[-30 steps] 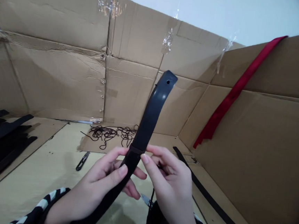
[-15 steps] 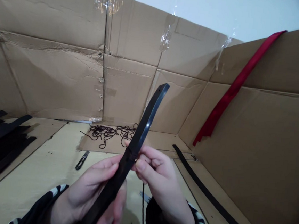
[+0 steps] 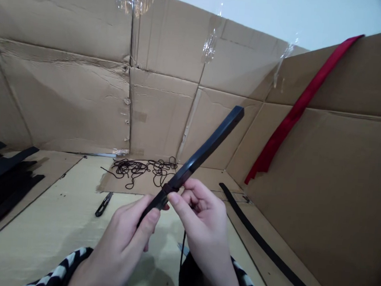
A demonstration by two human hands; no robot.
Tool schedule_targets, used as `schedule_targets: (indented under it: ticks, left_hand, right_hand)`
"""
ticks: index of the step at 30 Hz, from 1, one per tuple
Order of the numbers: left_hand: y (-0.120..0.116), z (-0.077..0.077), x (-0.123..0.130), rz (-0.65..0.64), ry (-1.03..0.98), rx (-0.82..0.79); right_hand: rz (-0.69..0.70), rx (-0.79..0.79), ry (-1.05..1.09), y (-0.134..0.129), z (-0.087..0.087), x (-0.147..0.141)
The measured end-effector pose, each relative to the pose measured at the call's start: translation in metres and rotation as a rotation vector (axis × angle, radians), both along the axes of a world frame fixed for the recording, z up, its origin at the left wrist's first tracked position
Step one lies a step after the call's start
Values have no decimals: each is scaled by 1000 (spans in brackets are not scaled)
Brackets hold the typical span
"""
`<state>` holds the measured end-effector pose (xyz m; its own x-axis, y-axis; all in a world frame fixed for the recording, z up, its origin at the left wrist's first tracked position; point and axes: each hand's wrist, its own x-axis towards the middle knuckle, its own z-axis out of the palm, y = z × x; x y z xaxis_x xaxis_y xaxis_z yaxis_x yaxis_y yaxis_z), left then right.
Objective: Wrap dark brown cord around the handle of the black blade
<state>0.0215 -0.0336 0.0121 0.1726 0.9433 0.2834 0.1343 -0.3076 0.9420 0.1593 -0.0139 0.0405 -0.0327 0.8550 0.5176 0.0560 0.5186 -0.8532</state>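
A long, slightly curved, glossy black bar (image 3: pixel 210 145), like a scabbard, slants up to the right in front of me. My left hand (image 3: pixel 126 231) is closed around its lower part, thumb on top. Dark cord (image 3: pixel 169 189) is wound around the bar just above that thumb. My right hand (image 3: pixel 203 220) is closed at the winding, thumb and fingers pinching beside it; the pinched cord is mostly hidden. A loose length of cord (image 3: pixel 182 253) hangs below my right hand.
A tangle of dark cord (image 3: pixel 135 168) lies at the back. A small black cutter (image 3: pixel 104 204) lies left of centre. Black bars (image 3: pixel 3 189) are piled at left; another long curved one (image 3: pixel 258 240) lies at right. Cardboard walls (image 3: pixel 163 114) surround the table, with a red cloth strip (image 3: pixel 296 108) hanging.
The bar has turned about its length and tipped further right. My left hand has changed from an underneath hold to a grip with its back upward. My right hand stays at the winding.
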Motion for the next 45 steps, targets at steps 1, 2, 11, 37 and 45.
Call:
schedule_targets:
  ticks: [1,2,11,37,45]
  left_hand:
    - [0,0,0,-26,-21,-25]
    - [0,0,0,-60,-48,-60]
    - [-1,4,-4,-197,-171,-170]
    - [2,-2,-8,-25,-63,-15]
    - [2,-7,-10,128,158,276]
  right_hand:
    - [0,20,9,1,-1,-1]
    - [0,35,20,2,-2,-1]
    - [83,48,18,2,2,3]
    - [91,4,-17,13,0,23]
    - [33,59,-115,6,7,22]
